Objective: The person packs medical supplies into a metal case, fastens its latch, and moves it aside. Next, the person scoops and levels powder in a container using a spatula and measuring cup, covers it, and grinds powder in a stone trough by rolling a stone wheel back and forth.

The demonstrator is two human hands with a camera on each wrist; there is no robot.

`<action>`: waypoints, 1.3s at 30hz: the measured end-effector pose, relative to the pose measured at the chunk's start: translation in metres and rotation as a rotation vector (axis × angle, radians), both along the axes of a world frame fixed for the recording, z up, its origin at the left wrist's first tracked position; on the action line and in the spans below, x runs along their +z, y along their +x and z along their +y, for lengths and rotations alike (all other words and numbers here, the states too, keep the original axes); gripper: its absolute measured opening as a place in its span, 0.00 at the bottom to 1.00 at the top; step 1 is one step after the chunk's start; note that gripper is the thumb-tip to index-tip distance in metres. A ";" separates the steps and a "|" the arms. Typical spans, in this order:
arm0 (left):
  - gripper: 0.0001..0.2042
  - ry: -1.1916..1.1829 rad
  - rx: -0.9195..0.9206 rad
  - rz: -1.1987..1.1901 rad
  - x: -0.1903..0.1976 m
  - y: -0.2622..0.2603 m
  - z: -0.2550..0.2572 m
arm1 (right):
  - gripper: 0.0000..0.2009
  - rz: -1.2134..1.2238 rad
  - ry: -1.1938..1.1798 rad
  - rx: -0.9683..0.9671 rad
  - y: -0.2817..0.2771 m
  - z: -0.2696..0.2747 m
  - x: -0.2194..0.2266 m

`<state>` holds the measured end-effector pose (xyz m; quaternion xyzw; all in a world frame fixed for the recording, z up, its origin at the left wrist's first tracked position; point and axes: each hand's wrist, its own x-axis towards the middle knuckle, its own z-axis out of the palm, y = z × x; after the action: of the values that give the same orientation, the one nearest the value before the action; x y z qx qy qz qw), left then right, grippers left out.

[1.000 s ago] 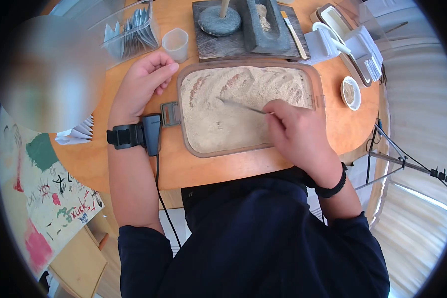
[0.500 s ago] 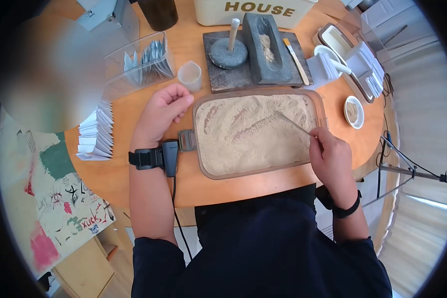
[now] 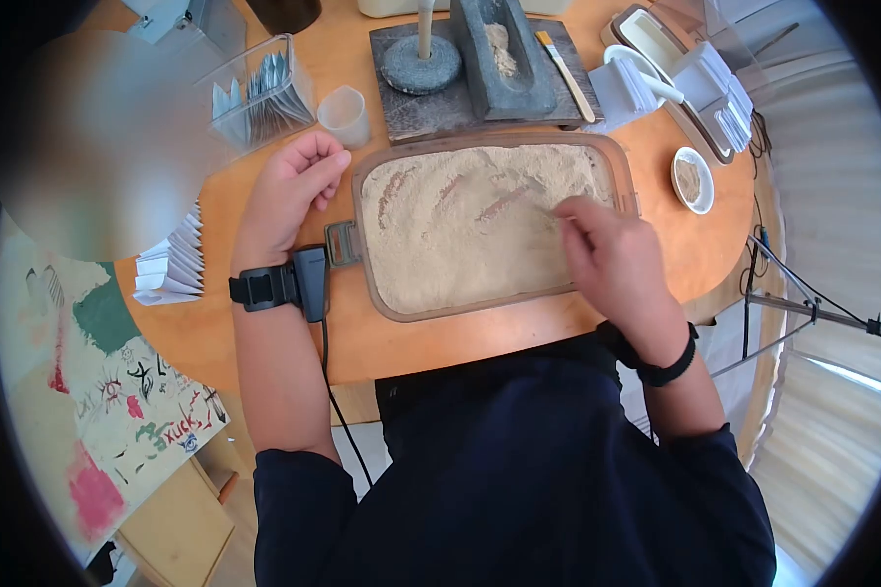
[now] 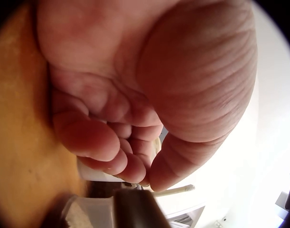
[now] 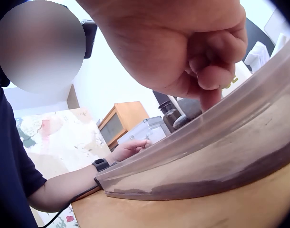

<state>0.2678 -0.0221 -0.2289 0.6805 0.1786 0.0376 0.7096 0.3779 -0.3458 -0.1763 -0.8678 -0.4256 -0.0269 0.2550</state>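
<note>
Pale powder (image 3: 460, 259) fills a shallow, translucent brownish container (image 3: 619, 157), its surface showing streaked grooves at the upper part. Over the container's right side, my right hand (image 3: 612, 256) pinches a thin metal tool, which is blurred and mostly hidden now. In the right wrist view that hand (image 5: 183, 52) has curled fingers above the container's wall (image 5: 183, 178). My left hand (image 3: 289, 193) rests on the table outside the container's upper left corner, near a small clear cup (image 3: 344, 116). The left wrist view shows its loosely curled, empty fingers (image 4: 97, 140).
Behind the container, a dark board (image 3: 401, 108) bears a round stone with a handle (image 3: 421, 65), a stone trough (image 3: 533, 93) and a brush (image 3: 570, 83). A small white bowl (image 3: 692, 182) stands at right. Folded papers (image 3: 171, 264) and a clear bin of packets (image 3: 264, 93) are at left.
The head view has shifted between frames. My right hand moved right across the powder, then slightly back left, and the grooves have changed. My left hand keeps its place beside the container.
</note>
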 end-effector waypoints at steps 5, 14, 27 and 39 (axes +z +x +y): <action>0.06 0.017 0.032 0.029 0.002 -0.002 -0.002 | 0.03 0.114 -0.098 0.160 -0.007 -0.003 0.008; 0.06 0.034 0.005 0.013 0.000 0.000 -0.001 | 0.03 0.134 -0.067 -0.104 0.007 -0.041 0.011; 0.06 0.062 -0.028 -0.015 0.000 0.000 -0.001 | 0.05 0.260 -0.316 -0.100 0.016 -0.050 0.042; 0.06 0.041 -0.007 -0.046 0.002 0.000 -0.004 | 0.06 0.191 -0.107 -0.026 0.004 0.029 0.007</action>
<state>0.2679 -0.0257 -0.2268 0.6945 0.1589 0.0543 0.6996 0.3822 -0.3173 -0.1694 -0.8843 -0.3888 0.0755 0.2473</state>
